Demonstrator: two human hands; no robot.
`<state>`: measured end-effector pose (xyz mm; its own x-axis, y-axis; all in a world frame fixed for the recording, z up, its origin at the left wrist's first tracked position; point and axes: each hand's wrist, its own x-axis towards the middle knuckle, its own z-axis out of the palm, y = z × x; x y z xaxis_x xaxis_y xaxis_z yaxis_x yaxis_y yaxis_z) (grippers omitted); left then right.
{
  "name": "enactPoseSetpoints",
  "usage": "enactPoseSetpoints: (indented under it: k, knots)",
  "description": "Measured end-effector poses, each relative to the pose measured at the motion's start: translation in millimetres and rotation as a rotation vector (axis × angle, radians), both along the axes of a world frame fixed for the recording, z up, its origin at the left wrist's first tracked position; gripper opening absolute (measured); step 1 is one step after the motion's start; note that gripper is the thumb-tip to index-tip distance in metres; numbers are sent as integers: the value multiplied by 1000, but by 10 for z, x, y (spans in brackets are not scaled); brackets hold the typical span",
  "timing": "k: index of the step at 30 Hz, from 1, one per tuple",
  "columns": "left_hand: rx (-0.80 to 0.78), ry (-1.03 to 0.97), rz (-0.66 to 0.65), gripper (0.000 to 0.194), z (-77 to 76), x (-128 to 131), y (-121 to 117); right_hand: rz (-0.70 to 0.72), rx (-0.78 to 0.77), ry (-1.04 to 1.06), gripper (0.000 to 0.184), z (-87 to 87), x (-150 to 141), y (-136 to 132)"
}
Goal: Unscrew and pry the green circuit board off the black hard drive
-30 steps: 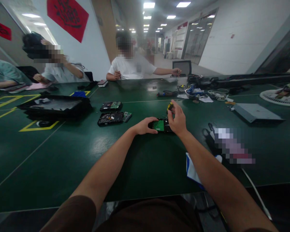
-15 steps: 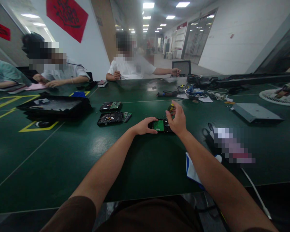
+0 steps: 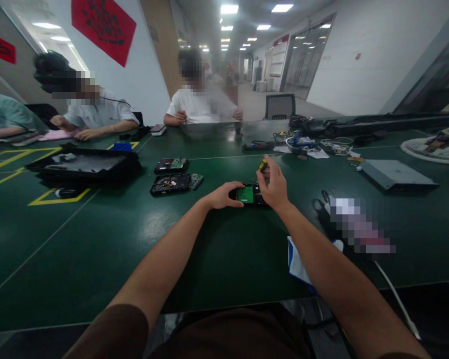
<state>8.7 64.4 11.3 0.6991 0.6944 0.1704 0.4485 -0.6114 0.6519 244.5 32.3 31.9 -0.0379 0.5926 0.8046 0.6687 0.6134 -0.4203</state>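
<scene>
I take the black drive [image 3: 170, 184] as my landmark on the green table [image 3: 209, 254]. To its right and slightly nearer me lies the hard drive [image 3: 246, 194], its green board facing up. My left hand [image 3: 224, 195] grips that hard drive's left end, thumb along the near edge and fingers curled over the far one. My right hand [image 3: 274, 185], over the other end, pinches the yellow-and-black screwdriver [image 3: 262, 165] between thumb and fingers, the handle tilted; I cannot tell where its tip rests. Just at the black drive's right end is a loose circuit board [image 3: 196, 181], and just beyond it sits another drive [image 3: 171, 165]. Left of it stands a black tray [image 3: 123, 167]; far to its right is a grey metal box [image 3: 398, 173]. Beyond it, across the table, sits a co-worker in a white shirt [image 3: 194, 105].
</scene>
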Motion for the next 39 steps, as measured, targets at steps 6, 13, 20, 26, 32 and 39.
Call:
enactPoseSetpoints:
  k: [6,13,20,26,32,39]
  knots:
    - [-3,8,-5,88,-2,-5,6,0,-21,24,61,-7,7,15]
    - [-15,12,6,86,46,-3,-34,13,-24,55,59,-15,-1,21]
    - [-11,18,14,84,56,4,-40,-28,3,65,59,-32,21,27]
    - [-5,30,21,84,47,3,-33,-18,-1,38,56,6,2,-6]
    - [-2,17,13,85,37,-1,-30,-19,8,29,56,13,-9,-20]
    - [14,14,3,85,28,-6,-25,-16,34,23,57,25,-5,-19]
